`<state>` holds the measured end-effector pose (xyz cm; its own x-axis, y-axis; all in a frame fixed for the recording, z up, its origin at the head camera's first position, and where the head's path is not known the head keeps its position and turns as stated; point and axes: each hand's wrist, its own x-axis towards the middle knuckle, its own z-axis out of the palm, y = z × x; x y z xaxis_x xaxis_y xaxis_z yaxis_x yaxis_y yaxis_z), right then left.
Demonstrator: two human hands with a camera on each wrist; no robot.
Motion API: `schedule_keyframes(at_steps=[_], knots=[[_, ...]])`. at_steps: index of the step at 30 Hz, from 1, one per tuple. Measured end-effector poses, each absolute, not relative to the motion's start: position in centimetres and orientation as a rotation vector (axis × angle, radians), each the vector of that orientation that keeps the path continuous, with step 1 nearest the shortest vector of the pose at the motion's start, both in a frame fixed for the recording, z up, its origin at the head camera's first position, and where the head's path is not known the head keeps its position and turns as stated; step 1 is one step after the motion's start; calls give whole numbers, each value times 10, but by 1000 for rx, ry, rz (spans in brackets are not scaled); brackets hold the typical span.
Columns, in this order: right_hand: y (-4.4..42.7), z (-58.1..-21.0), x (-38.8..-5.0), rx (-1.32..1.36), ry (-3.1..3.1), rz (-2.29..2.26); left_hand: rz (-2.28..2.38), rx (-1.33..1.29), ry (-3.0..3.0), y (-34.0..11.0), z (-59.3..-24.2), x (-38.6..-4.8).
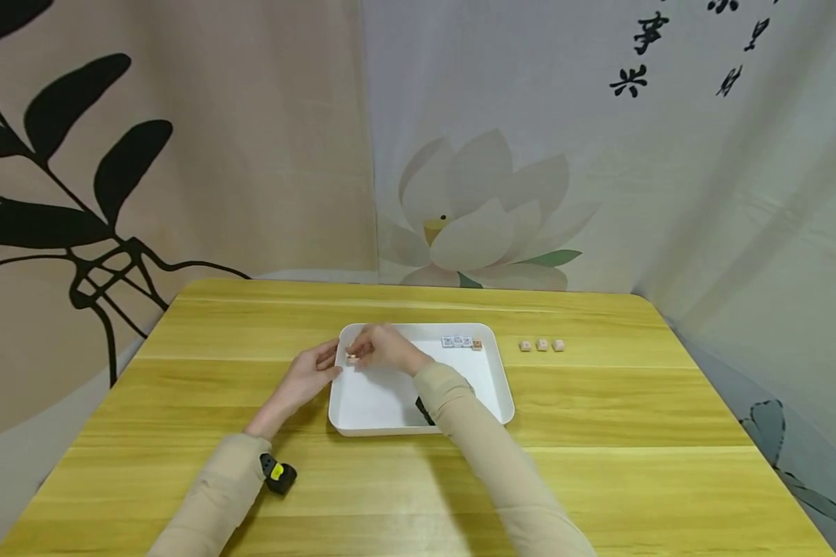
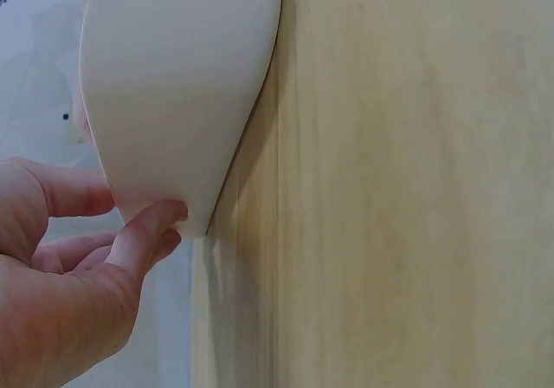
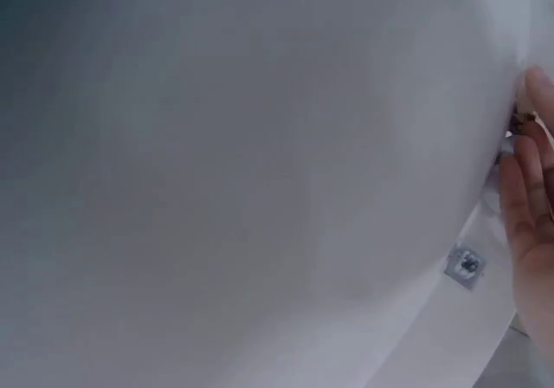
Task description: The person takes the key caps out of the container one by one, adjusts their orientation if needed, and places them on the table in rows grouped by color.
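Observation:
At the left side of the white tray point(image 1: 383, 410), my left hand point(image 1: 308, 377) grips the rim; the left wrist view shows the thumb and fingers of that hand point(image 2: 74, 275) around the tray's edge point(image 2: 182, 85). My right hand point(image 1: 388, 348) reaches across into the back left part of the tray, fingertips down at small light tiles point(image 1: 351, 359). In the right wrist view, the right hand's point(image 3: 535, 206) fingertips pinch a small tile point(image 3: 525, 119), partly hidden. Another tile point(image 3: 466, 265) with a dark mark lies nearby.
Three white-topped tiles point(image 1: 457, 341) and an orange-brown tile point(image 1: 477, 345) form a row at the tray's back right. Three pale tiles point(image 1: 542, 345) stand spaced on the wooden table point(image 1: 599, 418), right of the tray. A patterned curtain point(image 1: 286, 155) hangs behind.

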<state>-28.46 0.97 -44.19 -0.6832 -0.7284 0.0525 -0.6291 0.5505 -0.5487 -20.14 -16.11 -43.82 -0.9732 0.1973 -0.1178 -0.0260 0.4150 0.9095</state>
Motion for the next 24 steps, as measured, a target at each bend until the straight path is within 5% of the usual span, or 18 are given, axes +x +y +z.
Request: schedule_keyframes(at_steps=[24], knots=[[40,-428,-291,-1035,2510,-1181,1602,109,2434,-161,-439,-203]])
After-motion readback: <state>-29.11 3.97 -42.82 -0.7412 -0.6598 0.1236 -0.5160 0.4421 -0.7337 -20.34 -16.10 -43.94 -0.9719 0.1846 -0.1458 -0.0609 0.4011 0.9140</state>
